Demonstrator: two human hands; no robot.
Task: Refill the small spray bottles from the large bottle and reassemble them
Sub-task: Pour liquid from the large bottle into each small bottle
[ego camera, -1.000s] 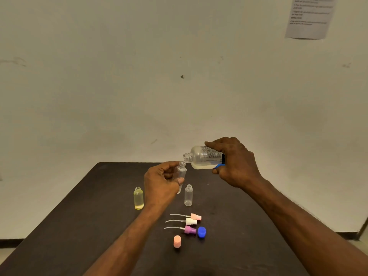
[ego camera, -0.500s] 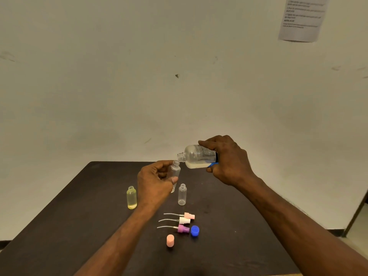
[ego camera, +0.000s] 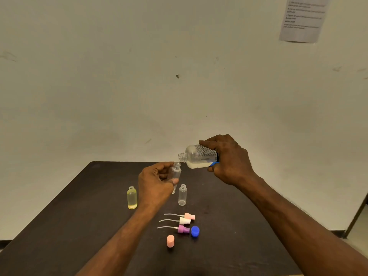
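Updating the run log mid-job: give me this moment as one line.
step: pouring | right hand: tilts large bottle | left hand: holds small bottle under its mouth | table: yellow-filled bottle, empty bottle

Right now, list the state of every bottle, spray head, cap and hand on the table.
large bottle: uncapped, tipped sideways
held small bottle: open, looks empty
yellow small bottle: upright, filled, uncapped
clear small bottle: upright, empty, uncapped
three spray heads: detached, lying flat
blue cap: off
pink cap: off, standing
left hand: gripping small bottle
right hand: gripping large bottle
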